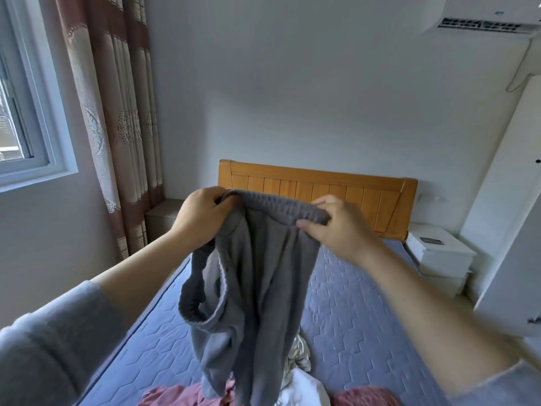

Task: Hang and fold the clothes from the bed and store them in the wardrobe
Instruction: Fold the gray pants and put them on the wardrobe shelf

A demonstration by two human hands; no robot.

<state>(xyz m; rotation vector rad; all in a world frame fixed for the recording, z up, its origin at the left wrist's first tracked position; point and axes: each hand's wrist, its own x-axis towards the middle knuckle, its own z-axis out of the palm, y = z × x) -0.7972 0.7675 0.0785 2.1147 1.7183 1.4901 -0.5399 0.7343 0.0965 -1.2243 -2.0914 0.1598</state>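
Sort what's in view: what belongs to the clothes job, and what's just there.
Job: grey trousers, held up by left hand and right hand; pink clothes and white garment on the bed.
Just there: curtain, window, air conditioner, white bedside table.

Single head-worn wide-angle view, no second camera to overlap. It looks forward and slightly down along the bed [354,320] from the end opposite the headboard [319,183], facing the back wall. Left hand [202,215] and right hand [336,227] close, mid-frame; window [23,112] at left edge.
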